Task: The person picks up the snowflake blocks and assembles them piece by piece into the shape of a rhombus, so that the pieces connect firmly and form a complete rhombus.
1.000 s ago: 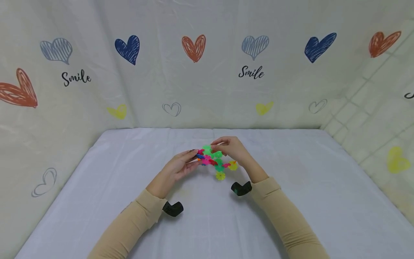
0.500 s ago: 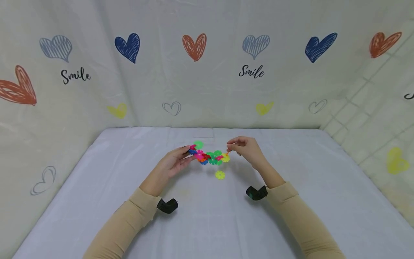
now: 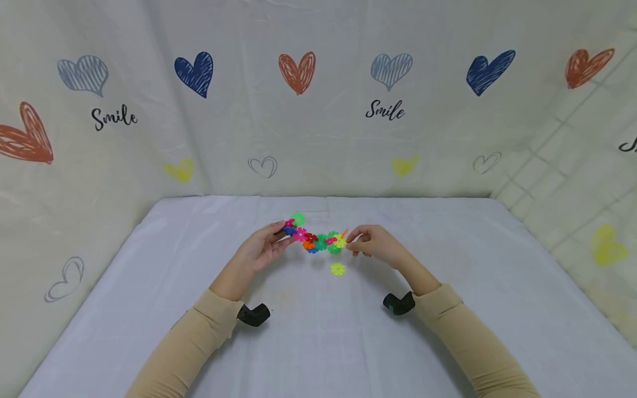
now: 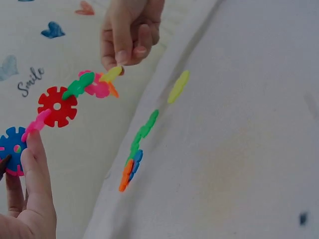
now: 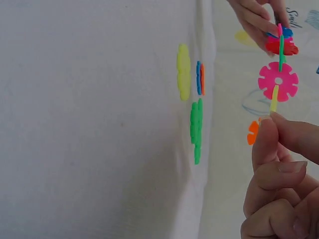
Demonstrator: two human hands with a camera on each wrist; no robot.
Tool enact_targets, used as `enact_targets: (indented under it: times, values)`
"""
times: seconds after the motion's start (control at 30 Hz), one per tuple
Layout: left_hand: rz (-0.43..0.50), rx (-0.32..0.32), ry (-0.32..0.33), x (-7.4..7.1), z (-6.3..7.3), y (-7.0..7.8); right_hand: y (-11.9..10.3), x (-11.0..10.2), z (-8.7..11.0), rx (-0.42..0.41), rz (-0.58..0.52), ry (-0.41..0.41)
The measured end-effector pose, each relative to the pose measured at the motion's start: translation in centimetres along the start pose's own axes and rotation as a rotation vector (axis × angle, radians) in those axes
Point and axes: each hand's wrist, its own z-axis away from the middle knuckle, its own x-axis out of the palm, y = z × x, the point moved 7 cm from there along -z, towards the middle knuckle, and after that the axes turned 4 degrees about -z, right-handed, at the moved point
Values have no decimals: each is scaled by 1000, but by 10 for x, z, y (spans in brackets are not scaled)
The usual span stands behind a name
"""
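Note:
A chain of interlocking notched plastic discs (image 3: 299, 234) hangs between both hands, above the table. My left hand (image 3: 259, 251) pinches its left end at the blue disc (image 4: 11, 149); a light green disc (image 3: 297, 219) sticks up there. From that end run pink, red (image 4: 57, 106), green and pink (image 5: 278, 81) discs to a yellow disc (image 4: 110, 74). Thumb and index finger of my right hand (image 3: 380, 246) pinch this yellow disc, while the other fingers are curled. An orange disc (image 5: 253, 133) sits at the same end, partly hidden by the fingers in the right wrist view.
Loose discs lie on the white table cloth (image 3: 318, 342): a yellow one (image 5: 183, 72), overlapping green ones (image 5: 194, 124), and an orange one (image 4: 125, 175) beside a blue one (image 4: 135, 165). A curtain printed with hearts (image 3: 297, 73) stands behind the table.
My left hand has shifted left with the chain. My right hand has moved right from the green discs, past the orange disc, then slightly down onto the yellow end disc.

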Motion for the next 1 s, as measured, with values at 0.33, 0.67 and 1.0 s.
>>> enact_targets:
  times: [0.33,0.67,1.0]
  values:
    - [39,1,13,-6,3,4,8,14,-5,39,150,-154]
    - [44,8,5,-4,3,2,0,33,-4,23,382,-261]
    - [45,15,3,-5,5,4,0,38,-9,50,405,-249]
